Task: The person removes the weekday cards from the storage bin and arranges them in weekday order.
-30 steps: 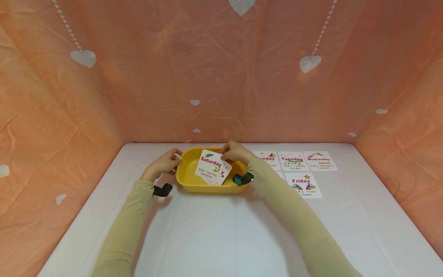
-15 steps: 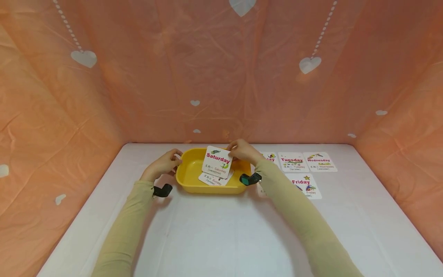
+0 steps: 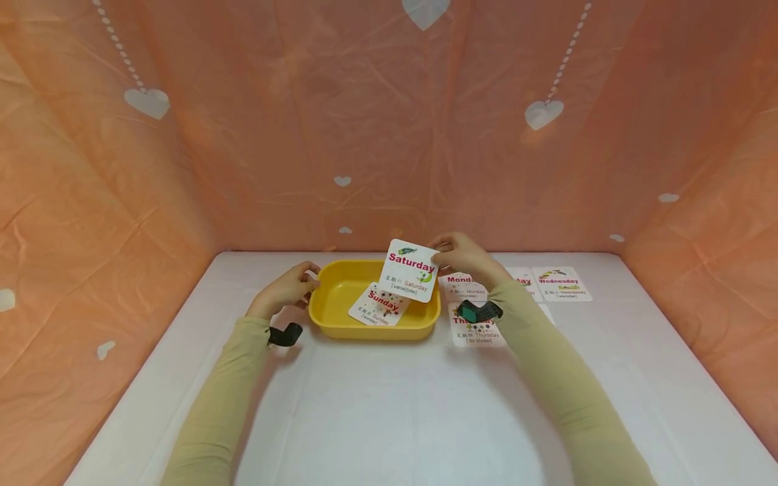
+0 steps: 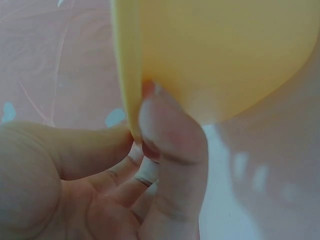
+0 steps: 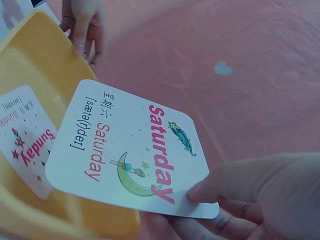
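My left hand (image 3: 288, 289) pinches the left rim of a yellow plastic tub (image 3: 333, 330) between thumb and finger, as the left wrist view shows close up. Above the tub's right end, my right hand (image 3: 467, 259) holds a white "Saturday" card (image 3: 408, 271) by its right edge, thumb on the printed face. A moon and a feather-like drawing decorate that card (image 5: 130, 150). Inside the tub lies a "Sunday" card (image 3: 378, 307), face up, its upper right corner covered by the Saturday card in the head view.
Right of the tub, more day cards lie in two rows: Monday (image 3: 467, 291), a partly covered Tuesday and Wednesday (image 3: 562, 284) behind, Thursday (image 3: 476, 335) in front. The right forearm hides most of another card there. An orange curtain (image 3: 389, 135) stands behind the white table (image 3: 365, 412).
My right hand has lifted the Saturday card off the Sunday card and carried it right, toward the tub's right end. The left hand and the tub have stayed put.
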Demonstrator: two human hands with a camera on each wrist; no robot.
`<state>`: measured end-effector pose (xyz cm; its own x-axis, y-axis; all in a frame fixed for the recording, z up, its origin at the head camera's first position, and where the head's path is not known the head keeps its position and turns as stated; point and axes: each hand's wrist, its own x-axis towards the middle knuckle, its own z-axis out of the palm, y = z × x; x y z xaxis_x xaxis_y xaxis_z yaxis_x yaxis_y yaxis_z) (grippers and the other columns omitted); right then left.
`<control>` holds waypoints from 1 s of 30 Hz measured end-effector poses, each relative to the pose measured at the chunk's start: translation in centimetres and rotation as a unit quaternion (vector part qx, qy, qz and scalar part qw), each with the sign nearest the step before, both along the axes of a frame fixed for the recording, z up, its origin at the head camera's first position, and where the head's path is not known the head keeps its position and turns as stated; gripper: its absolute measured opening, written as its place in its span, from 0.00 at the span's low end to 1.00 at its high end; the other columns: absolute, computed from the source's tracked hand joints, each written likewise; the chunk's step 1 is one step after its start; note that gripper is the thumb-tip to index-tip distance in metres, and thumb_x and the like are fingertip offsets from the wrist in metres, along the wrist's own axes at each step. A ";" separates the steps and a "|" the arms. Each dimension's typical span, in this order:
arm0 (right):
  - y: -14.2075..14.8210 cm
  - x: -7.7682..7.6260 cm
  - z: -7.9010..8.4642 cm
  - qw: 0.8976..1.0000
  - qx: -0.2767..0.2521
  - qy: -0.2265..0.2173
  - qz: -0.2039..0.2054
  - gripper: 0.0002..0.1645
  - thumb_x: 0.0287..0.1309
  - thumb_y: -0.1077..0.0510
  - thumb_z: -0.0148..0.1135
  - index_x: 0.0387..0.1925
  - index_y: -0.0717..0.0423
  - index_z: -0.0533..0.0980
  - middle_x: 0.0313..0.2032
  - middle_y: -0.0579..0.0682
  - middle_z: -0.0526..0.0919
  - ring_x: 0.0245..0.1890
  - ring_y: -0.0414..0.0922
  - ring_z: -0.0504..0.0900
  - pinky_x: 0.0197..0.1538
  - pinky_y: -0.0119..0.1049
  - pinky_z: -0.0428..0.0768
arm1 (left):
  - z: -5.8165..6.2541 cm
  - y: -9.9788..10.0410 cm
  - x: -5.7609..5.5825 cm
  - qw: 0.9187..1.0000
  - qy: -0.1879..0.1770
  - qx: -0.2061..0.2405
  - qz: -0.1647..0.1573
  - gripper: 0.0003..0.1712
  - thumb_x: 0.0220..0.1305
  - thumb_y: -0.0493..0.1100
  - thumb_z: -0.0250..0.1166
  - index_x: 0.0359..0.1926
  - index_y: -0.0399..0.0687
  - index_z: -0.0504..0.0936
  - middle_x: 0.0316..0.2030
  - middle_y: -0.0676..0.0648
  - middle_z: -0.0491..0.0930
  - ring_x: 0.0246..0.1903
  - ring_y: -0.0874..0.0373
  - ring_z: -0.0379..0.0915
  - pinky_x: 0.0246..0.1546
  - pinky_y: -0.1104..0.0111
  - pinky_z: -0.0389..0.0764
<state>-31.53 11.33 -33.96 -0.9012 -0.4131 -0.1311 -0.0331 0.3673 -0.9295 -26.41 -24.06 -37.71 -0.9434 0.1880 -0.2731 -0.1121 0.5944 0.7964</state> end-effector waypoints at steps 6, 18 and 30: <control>2.8 0.2 0.0 1.000 -0.022 0.005 -0.015 0.21 0.58 0.70 0.56 0.54 0.71 0.68 0.44 0.65 0.79 0.37 0.51 0.82 0.48 0.52 0.79 | 0.1 0.0 0.0 1.000 0.000 -0.007 0.001 0.21 0.74 0.38 0.48 0.63 0.35 0.60 0.43 0.32 0.71 0.33 0.49 0.74 0.35 0.60 0.81; 10.5 1.8 -0.2 0.999 0.021 0.029 -0.039 0.25 0.65 0.65 0.53 0.62 0.67 0.62 0.56 0.67 0.70 0.51 0.55 0.75 0.51 0.47 0.77 | 0.1 0.1 0.0 1.000 0.003 0.000 0.000 0.20 0.74 0.38 0.47 0.62 0.35 0.60 0.40 0.34 0.71 0.30 0.51 0.73 0.30 0.62 0.80; 18.1 3.3 -1.6 0.992 0.087 0.020 -0.084 0.28 0.71 0.56 0.49 0.67 0.62 0.58 0.61 0.69 0.64 0.56 0.59 0.67 0.59 0.52 0.68 | 0.0 0.3 0.0 1.000 0.005 -0.001 0.006 0.20 0.73 0.38 0.48 0.63 0.35 0.60 0.42 0.33 0.71 0.31 0.50 0.73 0.30 0.65 0.80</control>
<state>-28.19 29.46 -35.57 -0.9612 -0.2316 -0.1500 0.0059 0.5262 -0.8503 -26.37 -23.76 -37.74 -0.9481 0.1760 -0.2647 -0.1121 0.5942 0.7964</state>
